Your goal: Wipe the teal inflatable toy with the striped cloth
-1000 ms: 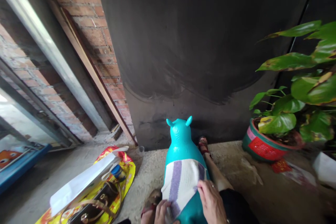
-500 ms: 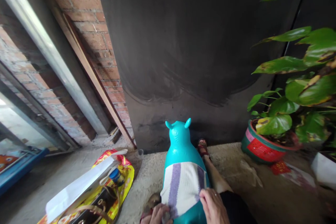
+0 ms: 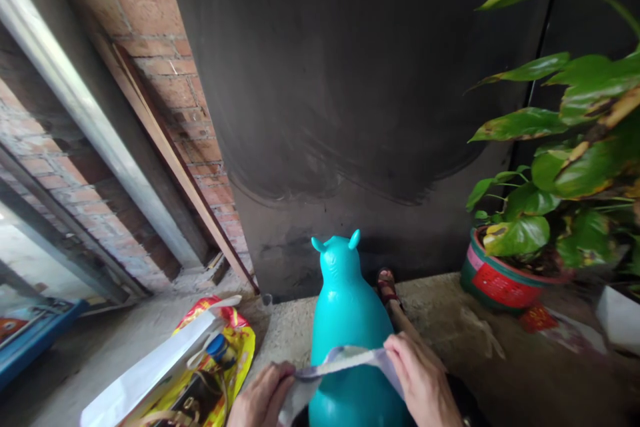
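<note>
A turquoise animal-shaped bouncy toy (image 3: pixel 347 310) with two small ears stands below me, its head toward the dark panel. Above its back a knitted cloth (image 3: pixel 345 361), white with purple stripes, is stretched crosswise and seen nearly edge-on. My left hand (image 3: pixel 264 395) pinches one end of the cloth, fingers closed. The other end is gripped between the thumb and fingers of my right hand (image 3: pixel 423 380). The lower part of the cloth hangs partly out of sight at the bottom of the view.
A dark panel (image 3: pixel 350 93) rises just ahead of the toy. On the left lie a yellow and red bag (image 3: pixel 245 340), a long white box (image 3: pixel 145 367) and a blue-capped jar (image 3: pixel 220 349). A potted plant (image 3: pixel 510 280) stands right. My sandalled foot (image 3: pixel 387 283) is beside the toy.
The cloth lay flat over the toy's back; now both hands have lifted it and hold it taut above, baring the turquoise back. The hands have moved up, the left one outward.
</note>
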`<action>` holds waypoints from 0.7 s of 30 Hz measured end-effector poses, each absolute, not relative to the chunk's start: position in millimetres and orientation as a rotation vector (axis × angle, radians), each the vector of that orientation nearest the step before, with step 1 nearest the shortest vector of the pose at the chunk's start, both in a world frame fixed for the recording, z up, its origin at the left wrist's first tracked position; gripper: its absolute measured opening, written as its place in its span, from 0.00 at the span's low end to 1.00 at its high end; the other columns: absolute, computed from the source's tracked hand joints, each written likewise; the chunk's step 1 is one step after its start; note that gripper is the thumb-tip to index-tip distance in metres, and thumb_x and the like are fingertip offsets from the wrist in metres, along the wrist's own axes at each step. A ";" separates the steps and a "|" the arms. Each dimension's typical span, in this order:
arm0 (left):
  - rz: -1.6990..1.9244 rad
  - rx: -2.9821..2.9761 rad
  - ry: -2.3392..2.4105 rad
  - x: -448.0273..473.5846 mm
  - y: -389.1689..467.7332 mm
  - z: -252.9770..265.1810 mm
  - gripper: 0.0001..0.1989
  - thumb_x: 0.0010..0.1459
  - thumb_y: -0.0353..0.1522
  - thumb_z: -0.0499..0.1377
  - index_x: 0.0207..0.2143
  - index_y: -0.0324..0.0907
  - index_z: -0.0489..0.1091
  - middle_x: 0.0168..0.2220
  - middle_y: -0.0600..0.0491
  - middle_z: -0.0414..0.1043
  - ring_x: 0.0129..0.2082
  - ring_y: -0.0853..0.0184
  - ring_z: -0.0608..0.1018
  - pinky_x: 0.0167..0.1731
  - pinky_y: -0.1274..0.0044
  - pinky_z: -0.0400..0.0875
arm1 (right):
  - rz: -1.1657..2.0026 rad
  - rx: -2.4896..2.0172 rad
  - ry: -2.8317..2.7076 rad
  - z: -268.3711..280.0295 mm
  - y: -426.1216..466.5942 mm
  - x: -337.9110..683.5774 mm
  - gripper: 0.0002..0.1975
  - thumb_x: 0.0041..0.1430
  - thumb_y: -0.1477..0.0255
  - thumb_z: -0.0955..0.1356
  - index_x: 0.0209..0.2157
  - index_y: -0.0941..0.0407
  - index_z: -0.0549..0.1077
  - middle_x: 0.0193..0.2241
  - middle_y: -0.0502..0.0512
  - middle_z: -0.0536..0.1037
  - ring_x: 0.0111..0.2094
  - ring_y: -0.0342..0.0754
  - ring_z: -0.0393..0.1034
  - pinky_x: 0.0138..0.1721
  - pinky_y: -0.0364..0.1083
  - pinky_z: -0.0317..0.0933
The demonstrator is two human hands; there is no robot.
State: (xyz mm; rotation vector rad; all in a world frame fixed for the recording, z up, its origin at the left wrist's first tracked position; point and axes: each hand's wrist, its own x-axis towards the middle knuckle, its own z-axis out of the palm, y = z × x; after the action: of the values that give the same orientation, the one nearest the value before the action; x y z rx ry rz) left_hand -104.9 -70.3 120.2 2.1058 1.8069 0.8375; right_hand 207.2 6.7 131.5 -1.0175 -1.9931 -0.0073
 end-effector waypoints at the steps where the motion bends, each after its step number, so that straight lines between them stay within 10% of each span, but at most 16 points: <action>1: 0.869 2.128 1.797 -107.6 -66.8 136.6 0.17 0.58 0.51 0.55 0.40 0.53 0.75 0.39 0.57 0.80 0.40 0.68 0.81 0.43 0.82 0.74 | -0.016 -1.013 -2.018 141.6 11.4 208.5 0.06 0.63 0.73 0.61 0.40 0.50 0.66 0.30 0.47 0.76 0.30 0.40 0.73 0.32 0.39 0.65; 9: 0.694 2.125 2.034 -85.6 10.6 154.8 0.14 0.66 0.36 0.47 0.40 0.48 0.73 0.38 0.55 0.76 0.40 0.69 0.79 0.41 0.78 0.75 | 0.212 -1.346 -2.271 151.7 99.4 208.2 0.10 0.65 0.67 0.59 0.39 0.50 0.71 0.36 0.47 0.78 0.37 0.41 0.74 0.38 0.42 0.66; 14: 0.794 1.925 2.216 -54.9 36.1 78.0 0.18 0.62 0.30 0.46 0.48 0.44 0.72 0.53 0.48 0.71 0.54 0.63 0.74 0.54 0.69 0.70 | 0.091 -1.616 -2.067 88.7 120.9 183.1 0.22 0.62 0.70 0.60 0.56 0.64 0.64 0.57 0.72 0.68 0.59 0.59 0.64 0.53 0.56 0.68; 21: 0.792 1.709 2.151 -5.1 15.9 -57.6 0.25 0.61 0.38 0.49 0.59 0.42 0.65 0.64 0.47 0.61 0.65 0.58 0.62 0.62 0.64 0.62 | 0.185 -1.818 -2.166 -29.3 60.8 136.5 0.30 0.59 0.53 0.61 0.59 0.52 0.63 0.63 0.61 0.60 0.63 0.64 0.55 0.58 0.63 0.63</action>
State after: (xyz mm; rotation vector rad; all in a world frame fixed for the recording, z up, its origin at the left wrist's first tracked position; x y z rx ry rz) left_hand -5.1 15.9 -57.6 1.7089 2.1514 0.7925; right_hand 136.5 60.8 -29.3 -1.8183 -2.1658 0.1847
